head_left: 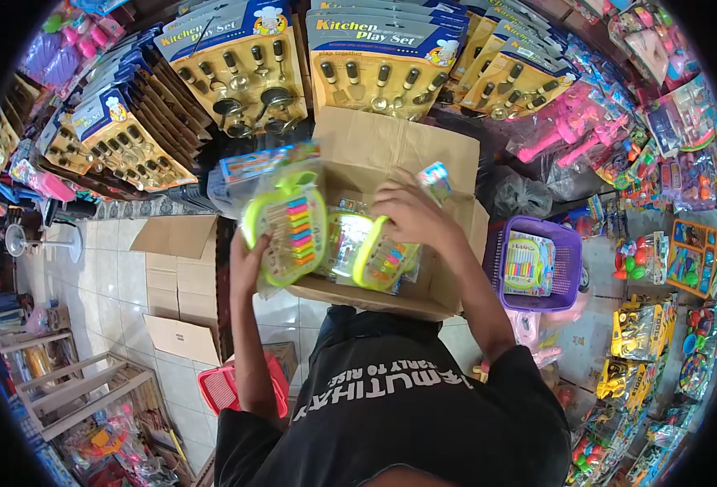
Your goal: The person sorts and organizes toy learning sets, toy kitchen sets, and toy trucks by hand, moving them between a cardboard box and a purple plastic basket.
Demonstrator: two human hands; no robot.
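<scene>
My left hand (249,258) grips the lower left edge of a bagged green toy abacus (297,231), apple-shaped with rows of coloured pieces. It is raised over the left side of an open cardboard box (447,276). A printed header card (269,161) tops its clear bag. Above the box's right half, my right hand (411,213) has its fingers closed on a second bagged green toy abacus (383,256), which hangs tilted. Between the two, a shiny clear-wrapped package (346,243) shows inside the box; its contents are hard to make out.
Kitchen play set packs (387,69) line the shelf behind the box. To the right, a purple basket (541,302) holds a similar packaged toy (529,264). Another cardboard box (181,280) stands open on the left, with a red basket (220,390) below it. Bagged toys crowd the right side.
</scene>
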